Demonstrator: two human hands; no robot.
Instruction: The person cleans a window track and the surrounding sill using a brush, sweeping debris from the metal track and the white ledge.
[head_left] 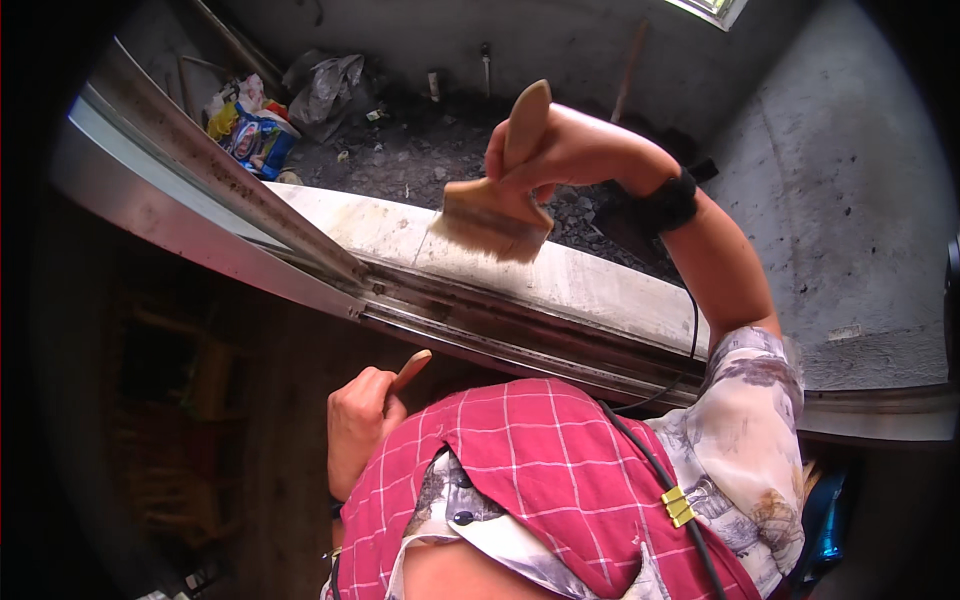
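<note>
1. Right hand (pixel 560 150) raised, fingers wrapped round the wooden handle of a wide paintbrush (pixel 497 215), bristles pointing down, close over the pale stone sill (pixel 600 285).
2. Left hand (pixel 362 425) low by the chest, closed on a slim wooden handle (pixel 412 368) (only the tip shows, tool unclear).
3. Below the right hand, beyond the sill: dark rubble, with crumpled bags (pixel 255 130) far to the left.
4. Between the hands: metal window track (pixel 330 270), grimy.
5. Probably best done with light, even strokes along the sill, bristles flat, away from the track grooves.
</note>
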